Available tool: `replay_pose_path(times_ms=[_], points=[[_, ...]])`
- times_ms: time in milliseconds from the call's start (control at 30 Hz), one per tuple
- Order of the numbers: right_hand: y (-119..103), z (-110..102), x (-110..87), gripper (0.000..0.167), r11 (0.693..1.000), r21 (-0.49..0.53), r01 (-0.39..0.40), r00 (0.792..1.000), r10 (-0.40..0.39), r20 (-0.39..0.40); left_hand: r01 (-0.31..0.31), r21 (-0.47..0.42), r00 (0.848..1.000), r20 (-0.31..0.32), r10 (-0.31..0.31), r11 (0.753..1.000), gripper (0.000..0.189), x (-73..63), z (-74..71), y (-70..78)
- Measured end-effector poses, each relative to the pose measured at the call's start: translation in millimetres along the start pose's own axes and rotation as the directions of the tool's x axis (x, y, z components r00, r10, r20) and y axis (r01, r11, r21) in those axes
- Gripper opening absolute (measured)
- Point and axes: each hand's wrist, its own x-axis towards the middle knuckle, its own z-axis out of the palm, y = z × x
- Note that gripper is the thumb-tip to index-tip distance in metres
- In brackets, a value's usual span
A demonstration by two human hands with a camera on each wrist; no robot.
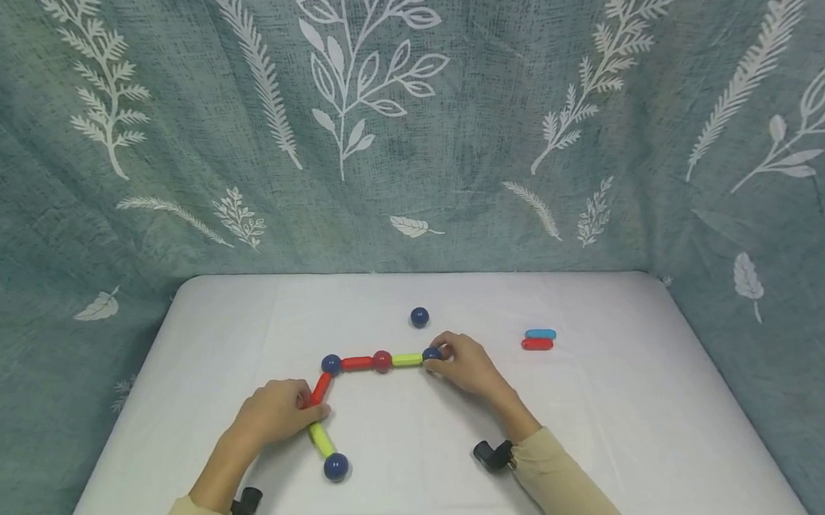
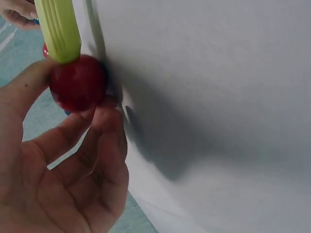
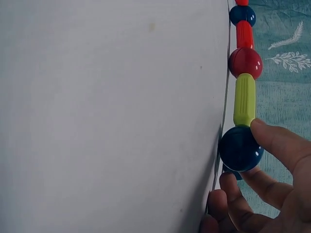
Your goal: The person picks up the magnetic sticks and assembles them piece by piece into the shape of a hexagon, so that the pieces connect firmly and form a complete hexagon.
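Across the table (image 1: 612, 435), the rod-and-ball chain (image 1: 357, 363) has its far stretch running left to right, ending at the blue ball (image 1: 431, 354) the right hand (image 1: 472, 367) pinches, while the left hand (image 1: 269, 415), nearer, pinches the red ball (image 2: 78, 83) at its near bend.

The white worktop (image 1: 646, 417) had rounded far corners. A loose blue ball (image 1: 420, 317) lay toward its far edge; farther right, a light blue stick (image 1: 541, 334) and a red stick (image 1: 537, 344) lay side by side. Whether the bent chain (image 1: 381, 361) touched it throughout was unclear.
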Motion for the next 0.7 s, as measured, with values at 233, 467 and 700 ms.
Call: replay_pose_path(times_ms=[233,467,700], points=[[-6.3,4.8,4.1,0.036,1.000,-0.001,0.019,1.000,-0.019,0.014,-0.072,0.129,0.995,-0.061,0.081,0.989,0.037,-2.0,-9.3,11.2],[-10.5,9.9,8.0,0.037,1.000,-0.019,0.005,1.000,-0.004,0.020,-0.204,0.125,0.971,-0.102,0.217,0.971,0.038,32.5,-16.8,28.9],[-12.2,15.1,9.0,0.037,0.999,-0.023,0.039,0.999,-0.039,0.009,-0.285,0.084,0.958,0.051,0.282,0.955,0.037,58.3,-4.9,42.6]])
